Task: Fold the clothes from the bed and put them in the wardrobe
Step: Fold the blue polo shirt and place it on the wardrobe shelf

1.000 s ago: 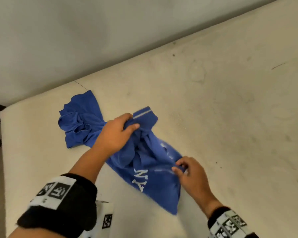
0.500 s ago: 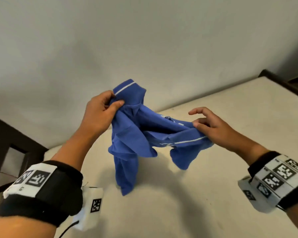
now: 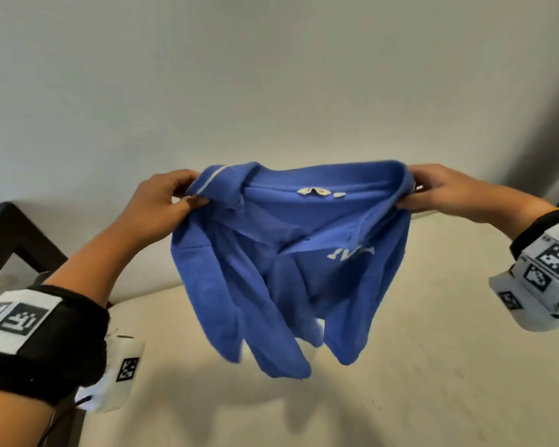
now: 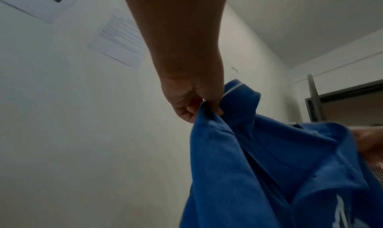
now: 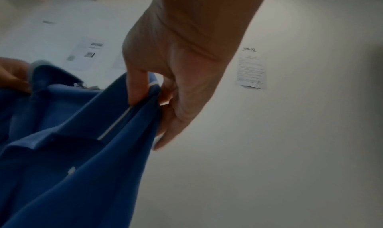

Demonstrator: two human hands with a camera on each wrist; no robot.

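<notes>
A blue polo shirt (image 3: pixel 281 259) with white lettering and a white-striped collar hangs in the air above the bed (image 3: pixel 433 366), stretched between both hands. My left hand (image 3: pixel 188 195) pinches the shirt's left shoulder by the collar; the left wrist view shows the fingers (image 4: pixel 209 108) curled into the blue cloth (image 4: pixel 269 166). My right hand (image 3: pixel 412 196) pinches the right shoulder, and in the right wrist view its thumb and fingers (image 5: pixel 145 94) clamp the collar edge of the shirt (image 5: pixel 72 149). The shirt's body and sleeves dangle free, crumpled.
The cream mattress spreads below and to the right. A dark wooden frame (image 3: pixel 17 240) stands at the left end of the bed. A plain wall (image 3: pixel 271 75) rises behind, with printed sheets (image 4: pixel 118 41) stuck on it. A dark-framed opening (image 4: pixel 348 100) shows at right.
The shirt went from lying crumpled on the bed to being lifted. Both hands have moved apart and up, spreading it by the shoulders so the collar faces me.
</notes>
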